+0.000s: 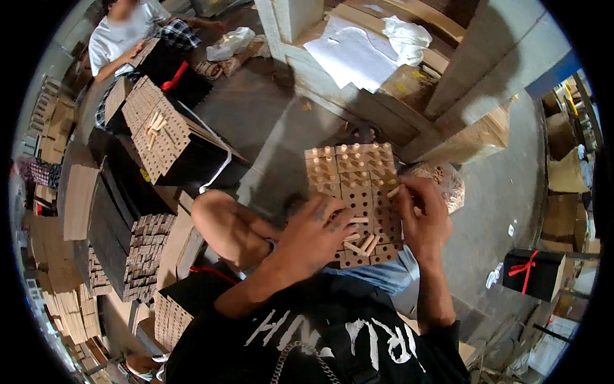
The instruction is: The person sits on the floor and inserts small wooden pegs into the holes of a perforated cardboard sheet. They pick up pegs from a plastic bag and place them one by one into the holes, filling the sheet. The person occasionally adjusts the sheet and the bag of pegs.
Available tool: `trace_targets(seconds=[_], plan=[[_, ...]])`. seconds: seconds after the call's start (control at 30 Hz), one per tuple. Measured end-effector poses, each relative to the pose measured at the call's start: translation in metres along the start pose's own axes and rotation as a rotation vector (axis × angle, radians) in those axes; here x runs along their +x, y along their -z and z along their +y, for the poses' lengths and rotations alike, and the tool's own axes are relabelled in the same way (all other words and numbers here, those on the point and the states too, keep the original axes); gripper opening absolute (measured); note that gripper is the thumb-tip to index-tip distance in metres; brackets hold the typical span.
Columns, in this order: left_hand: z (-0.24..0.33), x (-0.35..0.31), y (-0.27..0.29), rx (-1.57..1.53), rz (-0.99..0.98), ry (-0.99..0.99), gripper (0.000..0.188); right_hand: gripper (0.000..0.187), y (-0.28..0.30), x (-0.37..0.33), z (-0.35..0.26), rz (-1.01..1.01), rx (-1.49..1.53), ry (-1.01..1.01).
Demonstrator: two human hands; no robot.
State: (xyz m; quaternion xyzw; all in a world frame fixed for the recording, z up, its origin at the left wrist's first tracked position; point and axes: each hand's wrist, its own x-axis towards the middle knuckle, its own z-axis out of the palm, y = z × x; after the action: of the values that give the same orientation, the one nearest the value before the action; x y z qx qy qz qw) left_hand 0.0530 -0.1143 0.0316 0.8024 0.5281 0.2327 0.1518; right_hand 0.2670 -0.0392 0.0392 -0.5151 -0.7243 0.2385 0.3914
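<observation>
On my lap lies a brown block board (358,203) with rows of round holes. Light wooden dowels (355,149) stand upright in the far rows, while the holes nearer me show dark. My right hand (422,208) is at the board's right edge, its thumb and fingers pinching a single wooden dowel (393,191). Across the board's left side rests my left hand (318,233), fingers curled over some dowels whose ends poke out at the fingertips. Several loose dowels (368,244) lie beside those fingertips on the near part. The palm side of the left hand is hidden.
Beyond the board's right edge sits a clear bag of dowels (448,185). Another holed block stack (153,128) with loose dowels stands at left, near a seated person (128,38). Concrete pillars (492,64) rise ahead. A black box with red ribbon (534,274) is at right.
</observation>
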Motion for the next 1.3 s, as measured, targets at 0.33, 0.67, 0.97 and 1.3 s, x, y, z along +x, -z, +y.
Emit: trace_targets(seconds=[0.33,0.67,0.97,1.3], plan=[[0.003,-0.01,0.017,0.096,-0.12,-0.127,0.036,0.028,0.007,-0.006,0.012,-0.026,-0.35,0.415],[-0.007,-0.015,0.007,0.091,-0.079,-0.094,0.039,0.038,0.01,-0.005,0.001,-0.138,-0.525,0.534],[-0.027,-0.017,0.009,-0.008,0.237,-0.129,0.01,0.032,0.011,-0.014,-0.025,-0.242,-0.299,0.301],[-0.003,-0.013,0.012,-0.16,0.177,0.125,0.028,0.038,-0.002,0.003,-0.046,-0.546,-0.284,0.418]])
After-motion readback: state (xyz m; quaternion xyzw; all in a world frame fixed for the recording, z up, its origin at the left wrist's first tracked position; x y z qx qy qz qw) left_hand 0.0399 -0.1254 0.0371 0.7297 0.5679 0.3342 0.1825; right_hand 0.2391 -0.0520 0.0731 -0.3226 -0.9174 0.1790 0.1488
